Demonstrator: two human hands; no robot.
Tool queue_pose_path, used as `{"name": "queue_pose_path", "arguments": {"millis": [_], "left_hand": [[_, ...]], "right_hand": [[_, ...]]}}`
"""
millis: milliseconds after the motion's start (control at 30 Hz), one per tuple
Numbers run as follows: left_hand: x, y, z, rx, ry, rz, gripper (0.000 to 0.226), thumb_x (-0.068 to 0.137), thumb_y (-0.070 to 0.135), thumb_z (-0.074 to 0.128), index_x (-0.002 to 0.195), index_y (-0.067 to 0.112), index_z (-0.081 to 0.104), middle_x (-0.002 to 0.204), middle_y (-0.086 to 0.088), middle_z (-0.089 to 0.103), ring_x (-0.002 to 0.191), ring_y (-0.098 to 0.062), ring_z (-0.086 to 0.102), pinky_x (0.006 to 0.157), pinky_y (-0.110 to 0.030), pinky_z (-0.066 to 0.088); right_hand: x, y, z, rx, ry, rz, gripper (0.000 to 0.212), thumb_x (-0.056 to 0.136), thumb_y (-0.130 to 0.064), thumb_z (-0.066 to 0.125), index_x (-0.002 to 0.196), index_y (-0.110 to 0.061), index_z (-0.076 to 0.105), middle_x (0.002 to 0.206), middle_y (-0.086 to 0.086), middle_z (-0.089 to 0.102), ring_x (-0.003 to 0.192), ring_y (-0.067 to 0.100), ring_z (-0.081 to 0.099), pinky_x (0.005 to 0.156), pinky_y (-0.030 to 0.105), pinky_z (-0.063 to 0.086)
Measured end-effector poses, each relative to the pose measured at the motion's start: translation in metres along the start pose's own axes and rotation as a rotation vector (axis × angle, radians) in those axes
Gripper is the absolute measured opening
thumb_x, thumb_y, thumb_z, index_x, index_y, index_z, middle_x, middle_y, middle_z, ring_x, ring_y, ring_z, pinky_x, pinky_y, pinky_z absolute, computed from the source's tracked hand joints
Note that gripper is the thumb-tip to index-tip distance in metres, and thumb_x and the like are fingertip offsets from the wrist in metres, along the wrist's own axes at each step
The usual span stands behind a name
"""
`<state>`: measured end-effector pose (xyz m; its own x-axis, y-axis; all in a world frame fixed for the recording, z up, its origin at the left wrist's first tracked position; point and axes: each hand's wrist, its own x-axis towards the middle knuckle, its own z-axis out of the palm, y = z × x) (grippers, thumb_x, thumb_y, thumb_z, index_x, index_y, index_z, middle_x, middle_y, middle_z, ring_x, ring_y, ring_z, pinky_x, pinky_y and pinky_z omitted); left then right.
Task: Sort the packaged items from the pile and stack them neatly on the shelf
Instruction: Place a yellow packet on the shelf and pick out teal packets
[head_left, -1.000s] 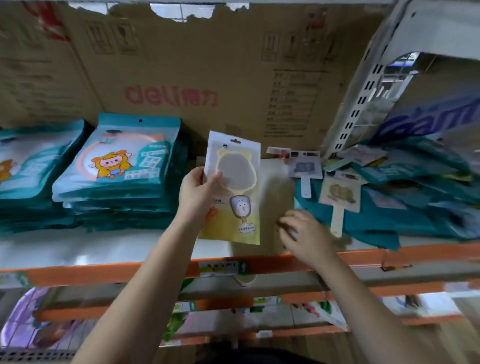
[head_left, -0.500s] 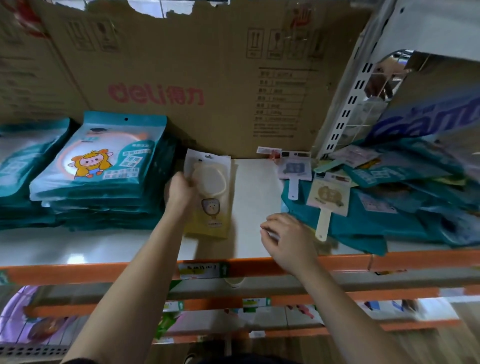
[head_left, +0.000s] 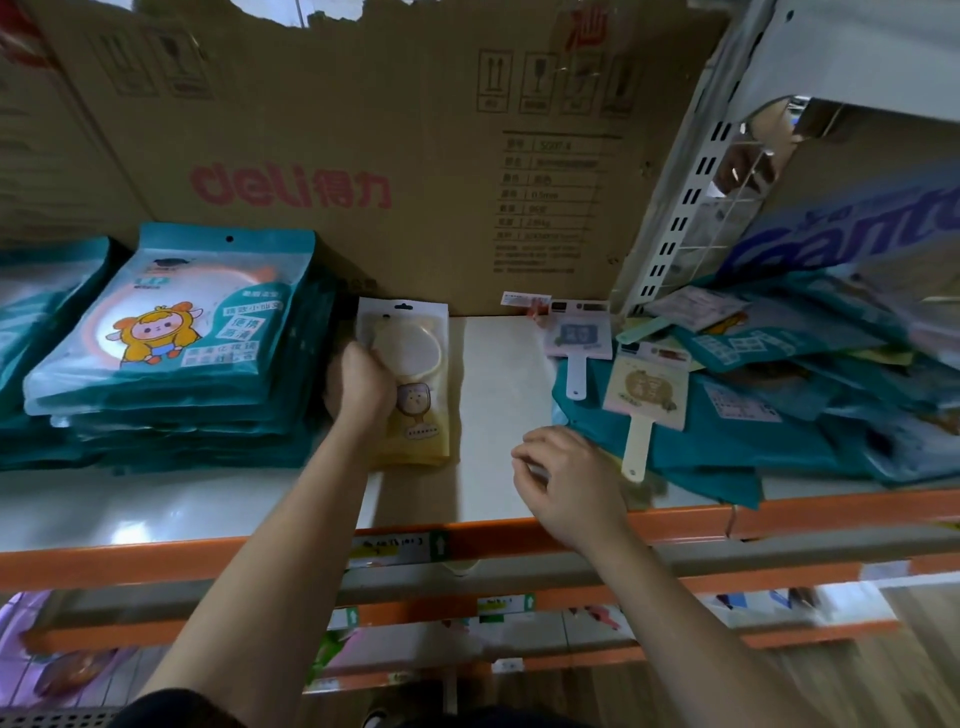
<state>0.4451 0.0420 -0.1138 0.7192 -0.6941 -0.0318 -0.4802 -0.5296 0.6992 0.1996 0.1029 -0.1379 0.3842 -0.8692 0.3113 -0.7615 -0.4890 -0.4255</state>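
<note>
A yellow packet with a round mirror lies flat on the white shelf, right beside a neat stack of teal packets. My left hand grips the yellow packet's left edge. My right hand hovers over the shelf's front edge with its fingers loosely curled, just left of a messy pile of teal packets. Two small paddle-shaped mirrors in card packs, a blue one and a cream one, lie on top of that pile.
A brown cardboard sheet printed "deli" forms the back wall. A perforated white upright divides the shelf on the right. The shelf has an orange front rail, with lower shelves of goods beneath.
My left hand has lowered the yellow packet from upright in the air to flat on the shelf next to the teal stack. My right hand stayed near the pile's front corner.
</note>
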Motion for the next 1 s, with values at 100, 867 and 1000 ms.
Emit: {"name": "queue_pose_path", "arguments": {"millis": [100,867,1000], "left_hand": [[0.004,-0.003,0.009,-0.017,0.009,-0.024,0.023,0.101,0.025,0.04,0.111,0.012,0.056,0.116,-0.01,0.059,0.108,-0.032,0.056,0.097,-0.046,0.045],[-0.058,0.044,0.032,0.017,0.001,0.53,0.035,0.097,0.025,0.054,0.127,0.008,0.059,0.135,-0.016,0.049,0.123,-0.032,0.044,0.103,-0.041,0.037],[-0.083,0.071,0.062,-0.064,-0.164,0.576,0.033,0.098,0.032,0.054,0.125,0.014,0.059,0.125,-0.008,0.055,0.106,-0.021,0.058,0.086,-0.033,0.049]], "right_hand": [[0.0,0.0,0.001,-0.001,0.0,0.002,0.015,0.089,-0.026,0.059,0.094,-0.021,0.072,0.101,-0.009,0.068,0.096,0.007,0.06,0.077,0.02,0.05],[-0.014,0.032,-0.051,0.234,0.238,-0.018,0.025,0.091,-0.026,0.053,0.097,-0.012,0.073,0.094,-0.003,0.068,0.092,0.006,0.06,0.08,0.017,0.047],[-0.021,0.067,-0.071,0.24,0.282,0.063,0.025,0.091,-0.027,0.053,0.096,-0.012,0.072,0.097,-0.001,0.067,0.094,0.01,0.061,0.08,0.019,0.048]]}}
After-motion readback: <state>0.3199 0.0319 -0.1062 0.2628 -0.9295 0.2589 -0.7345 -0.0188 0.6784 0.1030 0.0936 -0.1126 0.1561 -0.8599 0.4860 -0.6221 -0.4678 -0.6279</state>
